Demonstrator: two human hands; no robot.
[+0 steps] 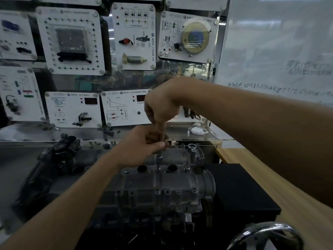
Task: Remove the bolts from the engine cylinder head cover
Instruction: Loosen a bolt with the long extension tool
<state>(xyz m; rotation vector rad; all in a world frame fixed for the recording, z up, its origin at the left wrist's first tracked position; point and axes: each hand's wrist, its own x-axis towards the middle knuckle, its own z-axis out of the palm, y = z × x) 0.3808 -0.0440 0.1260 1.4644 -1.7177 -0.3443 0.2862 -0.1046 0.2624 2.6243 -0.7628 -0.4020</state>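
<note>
Right hand (160, 107) clenching top of socket driver (159, 157), driver standing upright. Left hand (142, 143) pinching shaft lower down. Socket sitting on bolt (158, 170) mid-cover (162, 183), between two round holes. More bolts (157, 191) sitting along cover's near edge.

Both bare forearms were stretched forward. The right hand (160, 107) was held above, wrist bent down, fingers curled round the top of a tool (159, 158); the left hand (142, 141) was closed round its shaft just below.
</note>
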